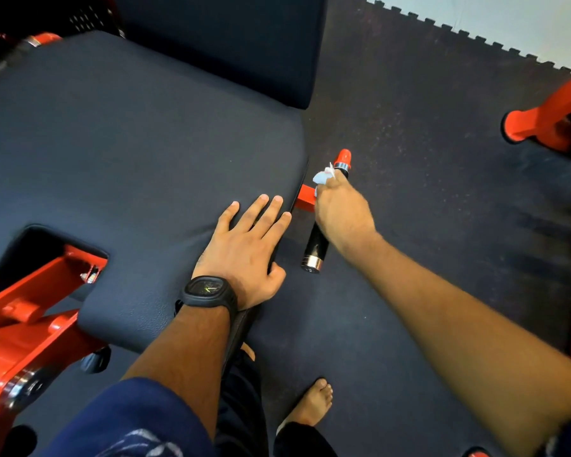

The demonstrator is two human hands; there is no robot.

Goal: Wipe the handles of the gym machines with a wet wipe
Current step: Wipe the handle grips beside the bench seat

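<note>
A black handle with chrome rings and a red tip sticks out beside the dark padded seat of a red gym machine. My right hand grips the upper part of this handle, with a crumpled white wet wipe pressed between my fingers and the grip. The wipe peeks out above my hand just below the red tip. My left hand, wearing a black watch, rests flat with straight fingers on the seat's right edge.
Red frame parts of the machine lie at the lower left. Another red machine post stands at the right. Dark rubber floor mats cover the ground, and my bare foot stands near the bottom centre.
</note>
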